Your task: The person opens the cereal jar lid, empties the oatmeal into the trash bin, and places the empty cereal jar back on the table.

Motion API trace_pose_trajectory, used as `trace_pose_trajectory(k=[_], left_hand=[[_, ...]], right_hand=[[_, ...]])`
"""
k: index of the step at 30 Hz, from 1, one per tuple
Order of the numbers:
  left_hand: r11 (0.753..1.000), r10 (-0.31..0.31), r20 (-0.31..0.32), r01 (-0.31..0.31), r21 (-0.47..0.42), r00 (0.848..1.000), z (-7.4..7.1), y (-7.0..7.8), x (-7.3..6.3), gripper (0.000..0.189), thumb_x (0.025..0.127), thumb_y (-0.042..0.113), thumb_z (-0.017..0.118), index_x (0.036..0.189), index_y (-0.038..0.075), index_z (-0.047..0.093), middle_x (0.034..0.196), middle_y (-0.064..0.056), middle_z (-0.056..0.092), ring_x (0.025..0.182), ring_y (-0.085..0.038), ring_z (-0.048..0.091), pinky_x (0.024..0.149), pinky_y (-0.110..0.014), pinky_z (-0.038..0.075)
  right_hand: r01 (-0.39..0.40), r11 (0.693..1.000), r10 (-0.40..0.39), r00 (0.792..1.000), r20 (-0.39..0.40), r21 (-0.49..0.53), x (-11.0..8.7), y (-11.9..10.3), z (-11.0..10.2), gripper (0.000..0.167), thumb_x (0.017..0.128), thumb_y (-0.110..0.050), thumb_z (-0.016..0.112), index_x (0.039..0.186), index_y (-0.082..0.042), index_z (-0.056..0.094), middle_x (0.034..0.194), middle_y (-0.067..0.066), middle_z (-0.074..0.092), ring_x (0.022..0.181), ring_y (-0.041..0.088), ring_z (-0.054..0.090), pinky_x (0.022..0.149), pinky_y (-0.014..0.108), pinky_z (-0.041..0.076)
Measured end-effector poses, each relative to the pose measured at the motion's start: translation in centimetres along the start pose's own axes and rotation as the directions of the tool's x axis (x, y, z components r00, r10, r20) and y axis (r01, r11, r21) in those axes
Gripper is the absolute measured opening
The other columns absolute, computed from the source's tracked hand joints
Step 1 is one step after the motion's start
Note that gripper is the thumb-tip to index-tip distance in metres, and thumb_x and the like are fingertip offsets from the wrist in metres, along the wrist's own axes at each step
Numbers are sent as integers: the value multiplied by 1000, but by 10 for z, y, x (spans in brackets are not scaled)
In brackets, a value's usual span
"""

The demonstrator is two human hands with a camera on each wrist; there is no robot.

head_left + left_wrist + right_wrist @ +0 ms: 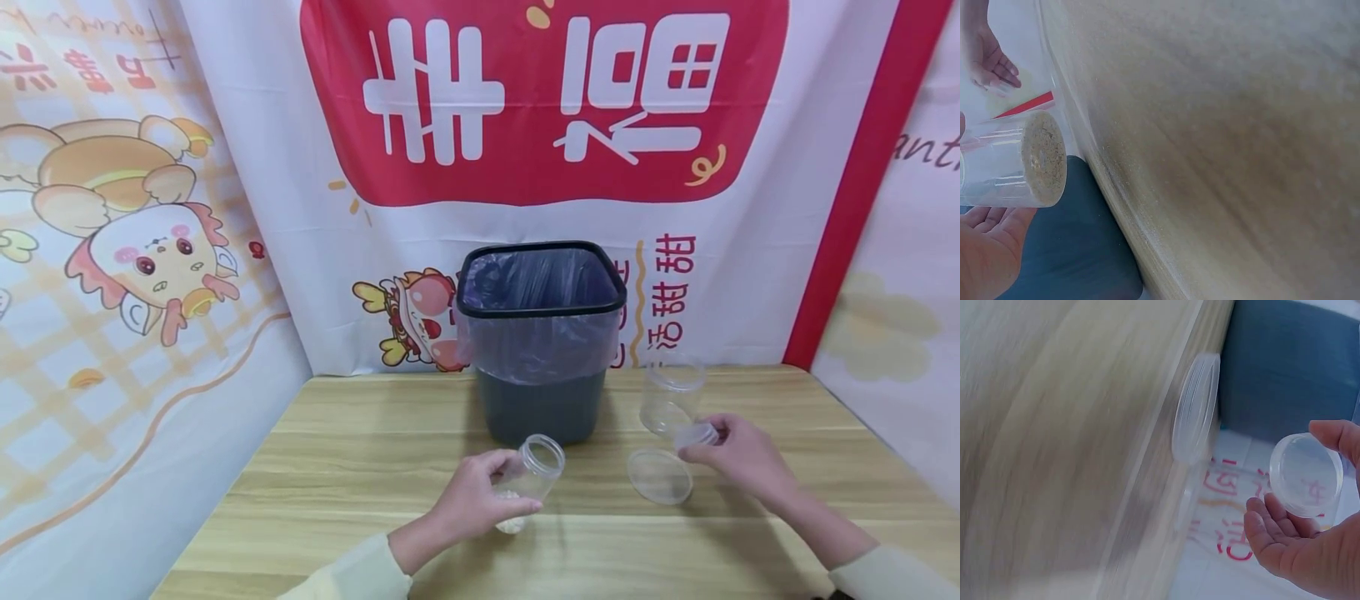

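Observation:
My left hand (468,498) holds a clear jar (534,482), tilted with its uncovered mouth toward the bin. A pale, grainy layer (1044,159) covers the jar's bottom in the left wrist view. Off to the right, my right hand (744,460) pinches a small clear lid (1307,476) by its edge, thumb on one side and fingers on the other. Below that hand, a larger clear lid (660,478) lies on the table. A wider clear container (667,402) stands just behind the right hand, partly overlapped by the small lid.
A dark bin (542,410) lined with a thin plastic bag (540,346) stands at the back middle of the wooden table (360,467). Printed cloths (525,183) hang behind and at both sides.

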State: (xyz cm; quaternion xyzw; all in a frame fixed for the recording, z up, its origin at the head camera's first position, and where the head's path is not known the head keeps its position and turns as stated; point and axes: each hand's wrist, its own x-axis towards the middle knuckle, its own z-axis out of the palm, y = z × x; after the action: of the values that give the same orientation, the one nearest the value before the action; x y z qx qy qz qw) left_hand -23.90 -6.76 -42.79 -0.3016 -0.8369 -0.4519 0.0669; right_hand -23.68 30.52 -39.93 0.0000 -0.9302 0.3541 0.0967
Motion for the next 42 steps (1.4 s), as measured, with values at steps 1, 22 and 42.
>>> trace_pose_trajectory(k=[1,22,42], left_hand=[[1000,0,-1,0,8,1000,0,0,0,50,70,34,87,104,2,67,97,-7,70,91,-15,65,83,-27,53],[997,-75,81,76,-9,994,3,-6,-2,48,72,29,87,107,7,63,97,-7,68,87,-16,64,77,-31,54],[993,-114,116,117,-18,987,2,-6,-6,46,72,22,87,108,8,61,106,-5,66,105,-25,64,88,-29,51]], right_hand=[[1,1000,-1,1000,2,-17,1,2,-2,63,75,-30,82,112,14,57,91,14,64,80,23,58,66,34,47],[71,972,-32,985,170,-223,12,35,-12,35,63,-21,79,78,0,55,68,5,52,63,20,49,55,34,42],[113,931,2,949,315,-348,22,38,-14,32,55,-8,75,73,-4,48,67,6,49,60,21,46,53,33,41]])
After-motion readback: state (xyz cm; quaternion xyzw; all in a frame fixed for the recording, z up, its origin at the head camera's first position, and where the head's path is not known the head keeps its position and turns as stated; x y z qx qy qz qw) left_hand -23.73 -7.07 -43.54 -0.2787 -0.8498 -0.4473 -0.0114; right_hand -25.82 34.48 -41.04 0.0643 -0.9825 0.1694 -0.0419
